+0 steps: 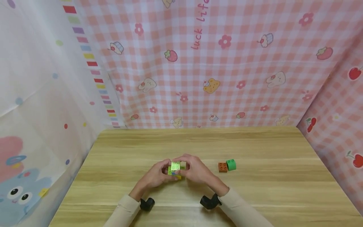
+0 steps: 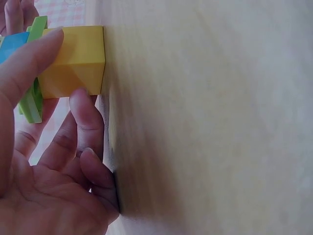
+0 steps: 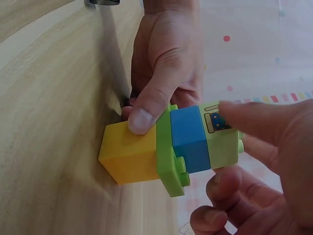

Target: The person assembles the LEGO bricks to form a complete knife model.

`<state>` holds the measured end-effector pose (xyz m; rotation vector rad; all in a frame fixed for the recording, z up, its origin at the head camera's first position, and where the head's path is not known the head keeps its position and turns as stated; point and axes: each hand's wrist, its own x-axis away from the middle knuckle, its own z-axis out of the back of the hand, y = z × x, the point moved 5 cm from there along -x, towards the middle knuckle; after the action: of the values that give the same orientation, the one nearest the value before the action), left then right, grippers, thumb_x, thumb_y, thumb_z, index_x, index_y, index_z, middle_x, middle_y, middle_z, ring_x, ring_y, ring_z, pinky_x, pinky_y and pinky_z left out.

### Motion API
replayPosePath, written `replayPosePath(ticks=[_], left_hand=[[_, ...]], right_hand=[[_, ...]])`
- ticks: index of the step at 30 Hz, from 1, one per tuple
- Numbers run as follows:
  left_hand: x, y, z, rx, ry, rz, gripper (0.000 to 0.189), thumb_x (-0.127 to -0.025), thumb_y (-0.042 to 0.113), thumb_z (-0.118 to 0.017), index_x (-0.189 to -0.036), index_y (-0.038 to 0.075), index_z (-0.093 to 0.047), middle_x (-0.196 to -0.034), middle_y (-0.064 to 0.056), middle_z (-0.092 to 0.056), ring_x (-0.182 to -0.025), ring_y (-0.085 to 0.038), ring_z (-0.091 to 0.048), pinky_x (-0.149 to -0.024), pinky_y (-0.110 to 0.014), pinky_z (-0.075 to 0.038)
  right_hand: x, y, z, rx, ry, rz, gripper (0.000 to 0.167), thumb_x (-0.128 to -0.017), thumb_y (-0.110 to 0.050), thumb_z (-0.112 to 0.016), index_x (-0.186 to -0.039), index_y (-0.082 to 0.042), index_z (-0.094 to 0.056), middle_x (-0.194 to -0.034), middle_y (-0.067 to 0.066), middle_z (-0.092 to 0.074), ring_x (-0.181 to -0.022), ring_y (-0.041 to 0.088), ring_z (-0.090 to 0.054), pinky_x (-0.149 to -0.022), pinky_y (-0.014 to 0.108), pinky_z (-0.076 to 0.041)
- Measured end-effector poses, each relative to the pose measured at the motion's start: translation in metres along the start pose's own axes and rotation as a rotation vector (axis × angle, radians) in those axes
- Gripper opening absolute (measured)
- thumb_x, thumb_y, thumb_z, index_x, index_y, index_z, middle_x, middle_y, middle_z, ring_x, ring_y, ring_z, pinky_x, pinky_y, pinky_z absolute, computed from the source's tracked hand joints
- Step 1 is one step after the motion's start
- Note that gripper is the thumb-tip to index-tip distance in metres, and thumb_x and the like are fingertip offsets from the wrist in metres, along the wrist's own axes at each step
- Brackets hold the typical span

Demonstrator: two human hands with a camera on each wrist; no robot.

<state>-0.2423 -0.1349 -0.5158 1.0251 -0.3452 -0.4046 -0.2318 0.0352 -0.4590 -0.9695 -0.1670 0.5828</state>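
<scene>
A small stack of toy building blocks stands on the table between my hands. At its bottom is a yellow block (image 3: 129,152), topped by a thin green plate (image 3: 168,164), a blue block (image 3: 190,139) and a light green block (image 3: 222,149) with a printed picture. My left hand (image 1: 157,174) holds the stack low, its thumb on the yellow block and fingers on the opposite side. With thumb and fingers, my right hand (image 1: 196,169) pinches the light green block at the top. The thumb partly covers its picture.
An orange-brown block (image 1: 222,167) and a green block with a rounded side (image 1: 231,164) lie side by side on the wooden table (image 1: 255,195), right of my hands. A checked pink curtain (image 1: 198,69) hangs behind the table. Black wrist devices (image 1: 210,201) sit at both wrists.
</scene>
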Motion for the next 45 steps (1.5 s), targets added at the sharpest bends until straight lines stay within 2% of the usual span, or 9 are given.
replayPosePath(ticks=[5, 9, 15, 21, 23, 31, 42, 43, 45], left_hand=[[0.000, 0.000, -0.002, 0.023, 0.002, -0.021, 0.029, -0.082, 0.020, -0.082, -0.098, 0.017, -0.059, -0.090, 0.001, -0.063, -0.077, -0.012, -0.054, -0.064, -0.023, -0.044], [0.000, 0.000, -0.002, 0.030, 0.005, -0.020, 0.030, -0.081, 0.019, -0.083, -0.097, 0.015, -0.058, -0.093, -0.001, -0.064, -0.079, -0.015, -0.055, -0.066, -0.024, -0.044], [0.000, 0.000, -0.001, 0.004, 0.017, 0.007, 0.031, -0.081, 0.020, -0.083, -0.097, 0.017, -0.058, -0.091, -0.001, -0.061, -0.077, -0.015, -0.051, -0.065, -0.024, -0.042], [0.000, 0.000, -0.001, 0.004, 0.007, 0.011, 0.031, -0.081, 0.021, -0.083, -0.099, 0.016, -0.059, -0.092, -0.001, -0.061, -0.077, -0.015, -0.051, -0.064, -0.024, -0.042], [0.000, 0.001, -0.001, 0.005, 0.009, 0.018, 0.030, -0.081, 0.019, -0.083, -0.099, 0.015, -0.059, -0.092, -0.001, -0.062, -0.076, -0.015, -0.050, -0.064, -0.023, -0.041], [-0.001, -0.002, -0.001, 0.018, -0.004, 0.025, 0.030, -0.081, 0.022, -0.083, -0.100, 0.018, -0.059, -0.095, 0.001, -0.063, -0.079, -0.014, -0.052, -0.067, -0.024, -0.043], [-0.001, -0.003, -0.001, 0.011, -0.002, 0.028, 0.031, -0.081, 0.024, -0.083, -0.099, 0.019, -0.059, -0.095, 0.001, -0.062, -0.079, -0.015, -0.051, -0.066, -0.025, -0.043], [-0.001, -0.003, -0.001, 0.011, -0.001, 0.033, 0.030, -0.081, 0.024, -0.083, -0.099, 0.019, -0.059, -0.095, 0.001, -0.062, -0.079, -0.015, -0.051, -0.066, -0.025, -0.042], [-0.001, -0.003, -0.001, 0.014, -0.002, 0.030, 0.030, -0.082, 0.024, -0.083, -0.099, 0.019, -0.059, -0.094, 0.001, -0.062, -0.079, -0.015, -0.051, -0.066, -0.025, -0.042]], right_hand=[[0.006, 0.004, 0.006, -0.059, 0.030, 0.014, 0.045, -0.089, -0.017, -0.075, -0.132, -0.010, -0.062, -0.125, 0.007, -0.062, -0.063, 0.008, -0.050, -0.055, 0.022, -0.043], [0.014, 0.009, 0.018, -0.072, 0.069, -0.017, 0.041, -0.090, -0.016, -0.073, -0.130, -0.016, -0.064, -0.122, 0.007, -0.063, -0.061, 0.007, -0.047, -0.054, 0.021, -0.040], [0.028, 0.025, 0.038, -0.078, 0.115, -0.084, 0.036, -0.091, -0.017, -0.073, -0.126, -0.018, -0.066, -0.118, 0.011, -0.063, -0.061, 0.009, -0.046, -0.053, 0.021, -0.038], [0.045, 0.043, 0.053, -0.095, 0.161, -0.113, 0.036, -0.091, -0.011, -0.072, -0.127, -0.010, -0.065, -0.120, 0.015, -0.062, -0.058, 0.008, -0.043, -0.051, 0.021, -0.036], [0.051, 0.040, 0.059, -0.111, 0.177, -0.125, 0.036, -0.092, -0.008, -0.070, -0.127, -0.006, -0.064, -0.121, 0.017, -0.062, -0.055, 0.006, -0.041, -0.050, 0.020, -0.035], [0.068, 0.065, 0.072, -0.152, 0.213, -0.186, 0.040, -0.092, -0.013, -0.071, -0.130, -0.006, -0.062, -0.100, 0.017, -0.057, -0.053, 0.005, -0.041, -0.050, 0.022, -0.037], [0.085, 0.086, 0.080, -0.109, 0.278, -0.255, 0.047, -0.089, -0.014, -0.075, -0.133, -0.005, -0.060, -0.124, 0.019, -0.061, -0.056, 0.006, -0.045, -0.049, 0.023, -0.040], [0.087, 0.088, 0.081, -0.106, 0.277, -0.266, 0.048, -0.089, -0.014, -0.075, -0.134, -0.006, -0.059, -0.124, 0.019, -0.061, -0.054, 0.006, -0.044, -0.048, 0.023, -0.040], [0.090, 0.089, 0.081, -0.105, 0.265, -0.287, 0.051, -0.089, -0.012, -0.074, -0.136, -0.006, -0.057, -0.108, 0.020, -0.064, -0.051, 0.007, -0.042, -0.045, 0.023, -0.038]])
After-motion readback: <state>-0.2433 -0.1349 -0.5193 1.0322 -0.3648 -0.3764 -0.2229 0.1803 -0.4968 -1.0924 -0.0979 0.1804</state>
